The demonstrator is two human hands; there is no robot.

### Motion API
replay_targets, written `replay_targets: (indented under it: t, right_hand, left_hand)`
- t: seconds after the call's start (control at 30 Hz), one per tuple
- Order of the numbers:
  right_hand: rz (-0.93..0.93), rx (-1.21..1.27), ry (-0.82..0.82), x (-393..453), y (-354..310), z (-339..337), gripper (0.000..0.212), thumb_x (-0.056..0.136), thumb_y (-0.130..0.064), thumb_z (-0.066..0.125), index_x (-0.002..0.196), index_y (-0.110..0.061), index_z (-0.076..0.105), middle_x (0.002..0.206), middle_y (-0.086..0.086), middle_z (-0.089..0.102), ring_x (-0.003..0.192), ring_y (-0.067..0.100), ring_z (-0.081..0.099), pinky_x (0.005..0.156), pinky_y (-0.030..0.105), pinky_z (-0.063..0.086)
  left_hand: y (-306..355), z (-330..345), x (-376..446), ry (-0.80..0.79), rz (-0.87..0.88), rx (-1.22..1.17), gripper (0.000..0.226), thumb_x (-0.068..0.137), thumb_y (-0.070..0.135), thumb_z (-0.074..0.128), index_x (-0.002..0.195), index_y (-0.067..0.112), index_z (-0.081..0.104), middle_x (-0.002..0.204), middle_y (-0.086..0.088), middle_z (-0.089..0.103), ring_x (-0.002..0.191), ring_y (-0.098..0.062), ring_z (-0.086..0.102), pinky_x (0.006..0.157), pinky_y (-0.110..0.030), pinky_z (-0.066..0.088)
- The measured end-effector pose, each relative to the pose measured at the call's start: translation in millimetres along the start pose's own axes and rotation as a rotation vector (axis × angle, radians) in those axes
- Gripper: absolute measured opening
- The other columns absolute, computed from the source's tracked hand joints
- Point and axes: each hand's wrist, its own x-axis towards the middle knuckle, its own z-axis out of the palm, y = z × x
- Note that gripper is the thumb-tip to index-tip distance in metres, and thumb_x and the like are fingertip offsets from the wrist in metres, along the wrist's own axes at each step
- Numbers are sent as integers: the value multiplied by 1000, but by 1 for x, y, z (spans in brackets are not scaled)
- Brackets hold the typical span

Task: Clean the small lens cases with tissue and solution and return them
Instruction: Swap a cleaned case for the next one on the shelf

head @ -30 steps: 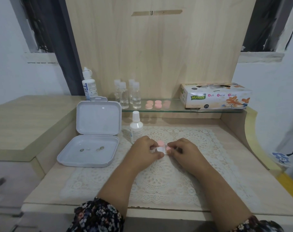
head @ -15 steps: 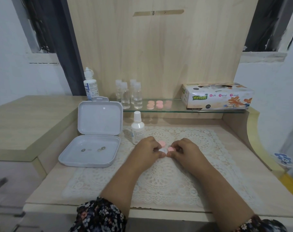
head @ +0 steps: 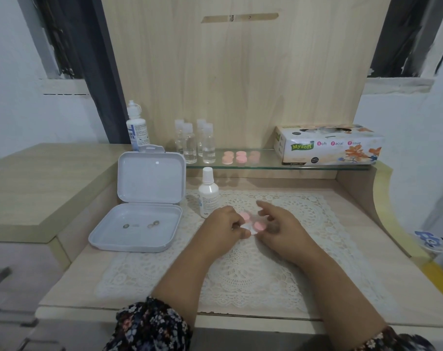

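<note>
Small lens case (head: 252,222) sits right in the middle, over the lace mat (head: 253,262), between both hands: a white body with two round pink caps, smooth plastic, one cap nearer the far edge, the other nearer the right hand. Left hand (head: 225,228) has its fingers curled in, thumb and fingertips pinching the case's left end. Right hand (head: 281,230) is loose beside the case, forefinger stretched out toward the back, the other fingers spread and relaxed; whether they touch the case, can't quite tell. Both forearms come in from the near edge, floral sleeves at the elbows.

Just behind the left hand stands a white solution bottle (head: 208,196), upright, capped. To the left lies an open white box (head: 139,211), rounded corners, lid propped up, a few tiny bits in its tray. On the glass shelf (head: 266,166) behind: more pink lens cases (head: 240,157) in a cluster, four clear small bottles (head: 195,143), a taller white bottle (head: 137,127) at the left, and a cardboard tissue box (head: 329,145) on the right. Pale wood-grain desk (head: 367,249) under it all.
</note>
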Motion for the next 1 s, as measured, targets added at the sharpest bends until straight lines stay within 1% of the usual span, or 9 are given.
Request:
replay_targets:
  t: [0.07,0.17,0.3,0.4,0.47,0.63,0.77,0.87,1.0]
  right_hand:
    - [63,-31,58,3,4,1,68,79,-25,77,137,-29,43,106,-9,52,105,12,50,82,22,41]
    - [67,-53,48,4,6,4,68,75,-32,78,131,-35,42,98,-16,56,105,12,51,89,34,45]
    - [11,-52,3,3,4,4,67,76,-38,78,132,-39,41,104,-24,59,111,8,52,101,42,41]
    - [13,-67,56,3,4,2,76,73,-42,78,138,-38,38,113,-17,55,113,11,49,100,41,41]
    - [42,-89,86,3,4,1,76,74,-41,78,138,-33,40,106,-15,56,107,11,50,98,40,42]
    - [14,-65,86,3,4,2,52,86,-25,69,131,-37,45,97,-19,59,102,8,50,98,40,41]
    - [36,72,140,2,1,2,47,91,-10,60,132,-29,47,105,-11,57,97,1,52,79,17,42]
    - [74,89,184,3,3,0,42,95,-11,56,133,-25,47,112,-6,57,90,-2,54,67,12,41]
    - [124,77,160,5,7,2,44,94,-9,55,135,-23,48,120,-4,58,97,7,56,79,20,43]
  left_hand:
    - [0,0,0,-3,-2,0,24,79,23,74,96,6,71,83,8,49,82,-13,52,76,-23,40]
    - [-1,0,1,-1,-2,4,25,79,25,74,96,7,70,83,8,49,81,-11,51,74,-21,39]
    - [-2,0,1,10,16,16,23,80,25,73,96,7,70,80,10,46,77,-8,49,71,-19,37]
    - [-1,0,1,10,25,23,23,80,26,74,94,8,70,79,10,46,75,-7,47,67,-18,35]
    - [-2,0,0,11,26,26,24,80,27,74,94,8,71,80,9,47,76,-9,49,68,-18,36]
    - [-2,0,0,9,9,18,22,79,26,74,93,8,70,82,7,48,76,-9,50,69,-18,38]
    - [-2,0,-1,5,1,24,23,80,26,73,93,8,70,84,6,49,77,-9,50,68,-17,36]
    - [-2,0,-2,4,-4,23,24,80,28,72,95,9,70,87,3,51,81,-12,52,71,-19,39]
    - [-2,0,-3,7,-9,27,24,81,29,72,95,10,69,87,4,50,81,-12,52,71,-21,39]
